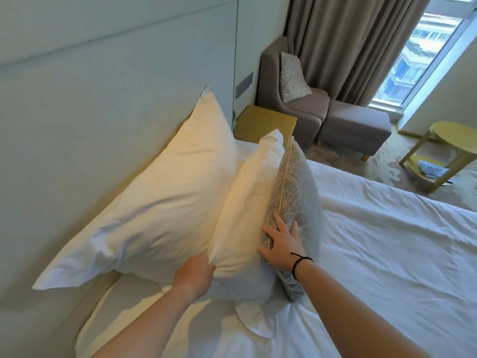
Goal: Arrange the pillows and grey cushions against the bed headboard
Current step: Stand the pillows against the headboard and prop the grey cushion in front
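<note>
A large white pillow [154,213] leans against the pale padded headboard [90,112]. A second white pillow [245,215] stands in front of it. A grey cushion [296,187] with a pale branch pattern stands upright against that second pillow. My left hand [195,273] grips the near edge of the second pillow, its fingers tucked between the two pillows. My right hand [281,241] lies spread on the top edge of the grey cushion, fingers straight. A black band circles my right wrist.
The white bed sheet [387,241] spreads to the right. A yellow bedside table [263,122] stands beyond the pillows. Farther back are a grey armchair [273,81] holding another patterned cushion [293,77], a grey footstool [356,125], brown curtains and a small yellow side table [449,140].
</note>
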{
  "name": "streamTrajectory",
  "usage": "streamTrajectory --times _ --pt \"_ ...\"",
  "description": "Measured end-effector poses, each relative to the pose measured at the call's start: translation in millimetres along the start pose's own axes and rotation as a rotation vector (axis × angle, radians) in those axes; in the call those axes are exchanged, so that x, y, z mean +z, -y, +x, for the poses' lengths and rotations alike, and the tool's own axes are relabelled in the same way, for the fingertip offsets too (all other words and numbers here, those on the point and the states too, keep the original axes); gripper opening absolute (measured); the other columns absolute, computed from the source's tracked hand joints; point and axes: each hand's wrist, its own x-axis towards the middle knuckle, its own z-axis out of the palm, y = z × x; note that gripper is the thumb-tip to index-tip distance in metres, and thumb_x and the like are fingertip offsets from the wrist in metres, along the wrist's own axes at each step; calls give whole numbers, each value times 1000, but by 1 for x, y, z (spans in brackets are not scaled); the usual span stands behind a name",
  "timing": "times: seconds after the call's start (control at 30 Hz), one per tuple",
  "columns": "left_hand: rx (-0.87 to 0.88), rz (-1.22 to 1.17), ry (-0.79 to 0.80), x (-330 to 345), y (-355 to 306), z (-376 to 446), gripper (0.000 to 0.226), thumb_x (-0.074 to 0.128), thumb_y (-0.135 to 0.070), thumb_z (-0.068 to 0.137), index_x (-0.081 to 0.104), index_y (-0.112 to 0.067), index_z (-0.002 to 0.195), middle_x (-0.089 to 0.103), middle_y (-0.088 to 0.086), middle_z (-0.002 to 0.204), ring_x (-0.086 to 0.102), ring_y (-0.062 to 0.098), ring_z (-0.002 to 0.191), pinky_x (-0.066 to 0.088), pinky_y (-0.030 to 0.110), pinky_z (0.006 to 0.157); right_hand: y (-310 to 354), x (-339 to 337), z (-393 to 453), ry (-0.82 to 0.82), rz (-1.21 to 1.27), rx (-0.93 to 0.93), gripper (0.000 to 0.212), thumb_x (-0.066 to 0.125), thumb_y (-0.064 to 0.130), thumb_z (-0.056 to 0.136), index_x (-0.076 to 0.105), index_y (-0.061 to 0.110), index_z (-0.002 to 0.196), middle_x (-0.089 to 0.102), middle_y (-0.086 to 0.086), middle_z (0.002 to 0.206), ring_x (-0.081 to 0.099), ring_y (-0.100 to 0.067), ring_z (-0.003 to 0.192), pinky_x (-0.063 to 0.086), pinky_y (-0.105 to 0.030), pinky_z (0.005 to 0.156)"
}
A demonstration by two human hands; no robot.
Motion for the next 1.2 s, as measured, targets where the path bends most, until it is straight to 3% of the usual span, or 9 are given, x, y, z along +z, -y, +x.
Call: streamTrajectory --times 0.1,0.2,0.3,0.5,0.7,0.8,0.97,1.2 --pt "-30 -33 -29 -9 5 -14 25 53 -38 96 51 -22 76 61 0 79 60 24 78 42 36 62 2 -4 -2 -49 -81 -40 63 58 57 83 38 44 141 -10 10 163 -15 -41 146 0 -59 116" --pt "-54 -78 -67 -20 15 -31 22 59 -40 91 58 -24 75 64 -3 72 60 16 71 49 37 66 11 -1 -1 -145 -140 -133 59 56 53 85 41 40 141 -3 3 164 -16 -33 148 -8 -58 116" --pt "-106 -124 -135 -29 31 -51 21 58 -47 87 59 -29 76 65 -5 71 60 10 67 53 39 65 29 3 2 -218 -174 -288 50 54 49 89 47 35 136 6 1 164 -11 -28 149 -6 -58 118" --pt "-178 -170 -330 -67 69 -70 16 62 -41 91 60 -32 103 64 -12 105 61 10 93 53 35 82 79 5 7 -34 -49 -477 50 54 46 92 44 34 140 22 6 161 10 -17 149 9 -48 121" --pt "-286 -111 -546 -129 102 -56 31 59 -42 88 61 -28 115 62 -3 121 59 20 103 47 34 80 111 4 18 89 48 -483 49 54 39 95 41 36 142 37 11 153 37 -15 139 34 -36 111" --pt "-272 -80 -543 -149 121 -38 35 58 -39 90 59 -26 123 62 2 126 57 26 113 47 37 85 134 5 31 112 48 -453 49 53 36 95 40 37 143 47 9 147 46 -16 131 42 -35 104" --pt "-263 -20 -416 -163 149 -7 48 51 -41 95 49 -21 138 57 6 135 50 29 123 46 42 96 187 6 58 139 21 -450 46 48 31 98 39 36 144 50 5 144 49 -19 128 44 -35 102" --pt "-231 -108 -294 -163 176 28 51 38 -58 94 48 -27 133 62 6 124 59 32 107 50 45 92 256 -2 125 200 -163 -504 47 40 24 101 35 30 148 44 1 150 43 -24 134 37 -37 108"
